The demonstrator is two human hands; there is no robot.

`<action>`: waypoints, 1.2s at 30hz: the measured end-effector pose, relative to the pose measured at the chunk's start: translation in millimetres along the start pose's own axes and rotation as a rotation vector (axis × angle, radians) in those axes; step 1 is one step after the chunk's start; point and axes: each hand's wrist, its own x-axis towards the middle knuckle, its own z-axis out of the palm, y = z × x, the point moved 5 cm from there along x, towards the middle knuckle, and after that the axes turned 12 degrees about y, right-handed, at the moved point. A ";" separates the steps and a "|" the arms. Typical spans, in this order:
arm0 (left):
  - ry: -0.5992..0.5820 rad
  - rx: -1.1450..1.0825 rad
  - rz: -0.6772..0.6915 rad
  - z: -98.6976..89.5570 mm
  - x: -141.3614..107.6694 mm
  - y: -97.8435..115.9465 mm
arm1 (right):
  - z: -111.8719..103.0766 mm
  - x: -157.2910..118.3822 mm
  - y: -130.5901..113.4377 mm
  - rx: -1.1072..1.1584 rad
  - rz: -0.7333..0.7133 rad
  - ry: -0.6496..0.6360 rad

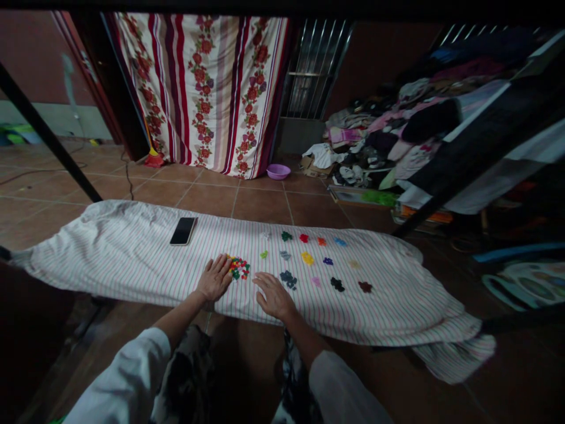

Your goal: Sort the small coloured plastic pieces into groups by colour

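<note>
Red, green and yellow pieces (240, 268) lie in a loose pile, no clear long axis, on striped cloth (132, 259) between the hands. The left hand (215, 278) is nearer, palm down, fingers extended at the pile's left edge, obstructing that side. The right hand (273, 296), fingers loosely spread, is just right; neither shows a held piece. Dark grey pieces (288, 280) lie beside it; a phone (183, 231) lies farther left.

Striped cloth (141, 259): pieces (288, 280), 1 phone (183, 231)
</note>
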 end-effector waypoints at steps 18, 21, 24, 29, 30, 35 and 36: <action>-0.015 0.042 0.003 -10.5 -23.9 -6.8 | 1.3 -1.4 1.0 0.004 -0.008 0.015; -0.041 0.033 -0.004 -8.2 -14.4 -2.8 | 1.6 -1.4 1.0 0.001 -0.012 0.016; -0.076 0.037 -0.055 -8.7 -8.9 -4.8 | 1.8 -1.5 1.0 0.002 -0.012 0.016; -0.088 0.111 -0.242 -19.6 -15.0 -21.5 | -0.8 -1.0 0.4 0.022 -0.007 0.028; -0.094 0.123 -0.265 -21.7 -16.6 -24.0 | -1.5 -0.8 0.0 0.028 -0.005 0.027; -0.123 0.136 -0.341 -25.8 -12.3 -23.2 | 0.2 4.6 0.4 0.083 0.046 0.021; -0.123 0.139 -0.359 -25.8 -9.5 -20.8 | 1.9 7.2 2.5 0.093 0.085 0.029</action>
